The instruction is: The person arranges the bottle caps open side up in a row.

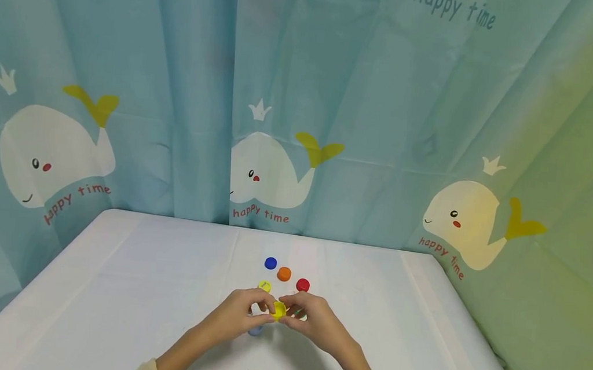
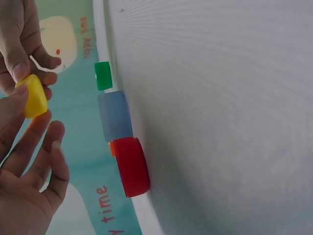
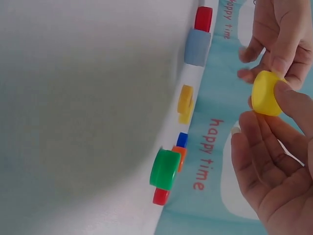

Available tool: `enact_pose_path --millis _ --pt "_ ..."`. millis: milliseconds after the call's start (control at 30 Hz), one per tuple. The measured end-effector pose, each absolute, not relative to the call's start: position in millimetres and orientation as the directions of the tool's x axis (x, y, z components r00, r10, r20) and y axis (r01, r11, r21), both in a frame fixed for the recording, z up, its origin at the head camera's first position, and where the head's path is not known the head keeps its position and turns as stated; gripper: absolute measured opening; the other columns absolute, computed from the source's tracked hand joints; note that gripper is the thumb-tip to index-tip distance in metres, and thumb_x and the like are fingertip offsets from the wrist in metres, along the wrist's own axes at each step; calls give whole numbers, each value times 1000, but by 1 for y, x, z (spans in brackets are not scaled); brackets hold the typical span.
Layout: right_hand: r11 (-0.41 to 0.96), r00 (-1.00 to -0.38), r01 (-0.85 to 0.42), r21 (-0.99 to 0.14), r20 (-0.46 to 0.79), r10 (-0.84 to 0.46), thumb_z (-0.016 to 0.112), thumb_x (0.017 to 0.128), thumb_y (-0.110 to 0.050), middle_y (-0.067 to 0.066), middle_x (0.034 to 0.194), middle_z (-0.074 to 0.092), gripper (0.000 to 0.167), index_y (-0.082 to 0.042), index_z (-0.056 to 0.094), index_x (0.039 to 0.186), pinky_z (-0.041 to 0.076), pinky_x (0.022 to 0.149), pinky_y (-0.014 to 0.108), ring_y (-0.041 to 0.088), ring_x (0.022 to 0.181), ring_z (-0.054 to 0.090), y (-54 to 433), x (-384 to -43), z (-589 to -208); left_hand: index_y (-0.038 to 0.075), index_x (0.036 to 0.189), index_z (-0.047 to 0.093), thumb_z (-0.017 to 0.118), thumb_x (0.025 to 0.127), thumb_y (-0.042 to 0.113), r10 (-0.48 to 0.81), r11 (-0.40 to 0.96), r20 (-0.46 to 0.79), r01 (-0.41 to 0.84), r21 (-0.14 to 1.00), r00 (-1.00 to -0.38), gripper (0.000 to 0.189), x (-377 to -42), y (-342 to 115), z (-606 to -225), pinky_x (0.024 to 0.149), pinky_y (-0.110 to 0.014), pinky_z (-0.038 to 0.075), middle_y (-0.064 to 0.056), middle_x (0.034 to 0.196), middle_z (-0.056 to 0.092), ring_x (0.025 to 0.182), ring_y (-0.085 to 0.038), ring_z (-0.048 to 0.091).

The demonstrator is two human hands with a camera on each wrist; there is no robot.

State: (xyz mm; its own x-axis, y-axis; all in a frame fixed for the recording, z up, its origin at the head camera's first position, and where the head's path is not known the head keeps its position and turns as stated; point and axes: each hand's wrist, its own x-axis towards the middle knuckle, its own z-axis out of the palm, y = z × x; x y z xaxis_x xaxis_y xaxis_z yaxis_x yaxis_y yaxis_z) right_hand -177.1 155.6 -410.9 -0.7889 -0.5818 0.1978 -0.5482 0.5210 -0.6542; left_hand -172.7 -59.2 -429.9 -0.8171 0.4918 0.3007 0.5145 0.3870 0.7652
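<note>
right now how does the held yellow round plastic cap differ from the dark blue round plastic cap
The yellow cap is pinched by the left hand and right hand; the blue cap rests on the table. The yellow cap tilts, showing its hollow side in the head view; the blue cap lies flat. Both are round.

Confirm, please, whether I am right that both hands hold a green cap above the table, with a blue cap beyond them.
Not quite: the held cap is yellow, not green, as the head view shows; the left hand and right hand do hold it above the table, with the blue cap beyond.
</note>
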Motion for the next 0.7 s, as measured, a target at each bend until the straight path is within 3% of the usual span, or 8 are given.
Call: enact_pose_path --millis 333,700 --pt "555 -789 -508 -658 98 -606 72 83 -12 -11 93 64 22 -9 68 104 51 72 23 2 78 58 156 -182 -412 14 96 66 72 84 19 530 451 247 516 728 -811 14 -174 -56 -427 66 -28 47 10 91 64 79 -12 55" --pt "582 -764 -565 -585 104 -637 73 82 -10 -10 90 63 20 -8 66 101 51 72 22 1 76 58 154 -184 -416 12 98 58 76 80 17 558 492 215 528 692 -802 27 -179 -56 -426 66 -22 47 6 92 64 74 -8 51"
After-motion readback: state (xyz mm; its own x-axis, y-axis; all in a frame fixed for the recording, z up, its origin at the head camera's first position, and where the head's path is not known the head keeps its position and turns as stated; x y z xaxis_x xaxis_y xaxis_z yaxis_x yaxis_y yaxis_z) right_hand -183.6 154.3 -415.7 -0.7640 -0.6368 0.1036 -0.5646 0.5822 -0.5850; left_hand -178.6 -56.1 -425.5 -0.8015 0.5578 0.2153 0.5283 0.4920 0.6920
